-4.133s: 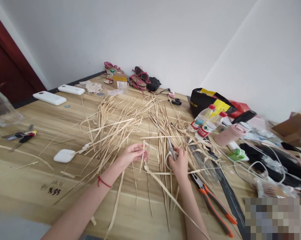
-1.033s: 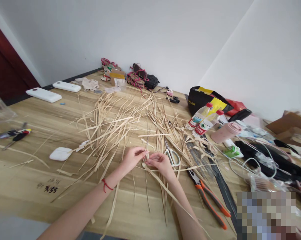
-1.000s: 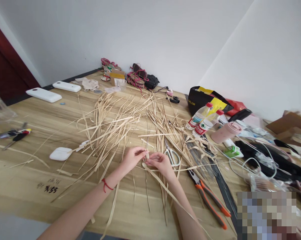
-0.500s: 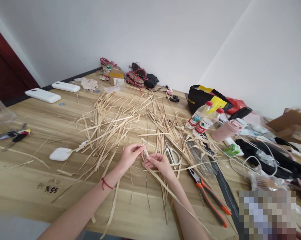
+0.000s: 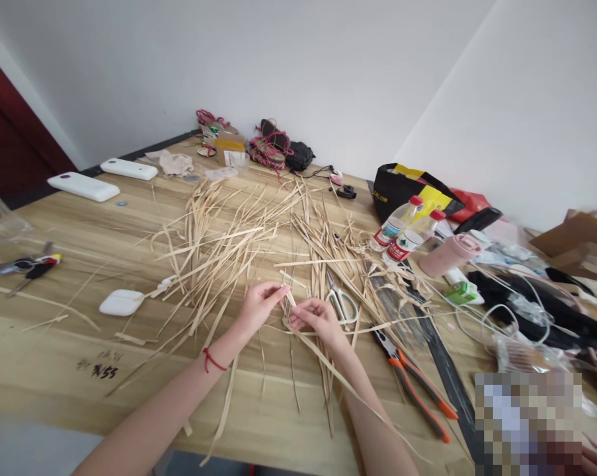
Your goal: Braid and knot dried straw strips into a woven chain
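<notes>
My left hand (image 5: 259, 305) and my right hand (image 5: 317, 317) meet over a wooden table (image 5: 70, 344), both pinched on a pale straw strip (image 5: 289, 301) that stands tilted between their fingertips. A long strip (image 5: 348, 390) trails from there toward the near right edge. A wide heap of loose straw strips (image 5: 229, 244) spreads beyond the hands. White-handled scissors (image 5: 342, 303) lie flat just right of my right hand. A red string sits on my left wrist.
Orange-handled pliers (image 5: 412, 390) lie at the right front. Two bottles (image 5: 402, 235), a pink cup (image 5: 449, 254), a black and yellow bag (image 5: 407, 192) and cables crowd the right. A white case (image 5: 121, 302), keys (image 5: 28, 264) and two white devices (image 5: 82, 186) lie left.
About four seconds ago my right hand held the scissors; they now lie on the table. Both hands have since closed on the strip, with only slight finger shifts lately.
</notes>
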`<state>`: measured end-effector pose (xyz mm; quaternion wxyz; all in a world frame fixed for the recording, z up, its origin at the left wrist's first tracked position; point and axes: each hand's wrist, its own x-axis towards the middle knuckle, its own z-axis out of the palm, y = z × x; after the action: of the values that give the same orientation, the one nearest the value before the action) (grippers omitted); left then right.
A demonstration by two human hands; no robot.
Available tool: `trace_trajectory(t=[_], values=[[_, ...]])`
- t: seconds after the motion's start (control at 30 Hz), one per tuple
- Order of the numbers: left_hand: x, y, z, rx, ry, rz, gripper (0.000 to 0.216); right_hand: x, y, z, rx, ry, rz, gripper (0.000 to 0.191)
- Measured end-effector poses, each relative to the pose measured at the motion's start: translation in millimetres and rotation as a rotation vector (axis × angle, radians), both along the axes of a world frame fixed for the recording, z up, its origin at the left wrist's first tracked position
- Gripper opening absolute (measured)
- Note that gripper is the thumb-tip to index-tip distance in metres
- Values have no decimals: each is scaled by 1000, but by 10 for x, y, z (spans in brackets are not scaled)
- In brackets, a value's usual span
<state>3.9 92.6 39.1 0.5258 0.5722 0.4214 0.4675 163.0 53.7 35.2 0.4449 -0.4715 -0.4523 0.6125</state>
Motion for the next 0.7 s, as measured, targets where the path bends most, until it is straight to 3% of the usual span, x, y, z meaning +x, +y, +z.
trace_trajectory(t=[0.4,0.7], values=[[-52,54,-22,-40,17,-2,27,18,-6,-9,-10,70,32,33],[-28,19,-89,103,220,-137,30,58,48,-74,97,-55,-70,28]])
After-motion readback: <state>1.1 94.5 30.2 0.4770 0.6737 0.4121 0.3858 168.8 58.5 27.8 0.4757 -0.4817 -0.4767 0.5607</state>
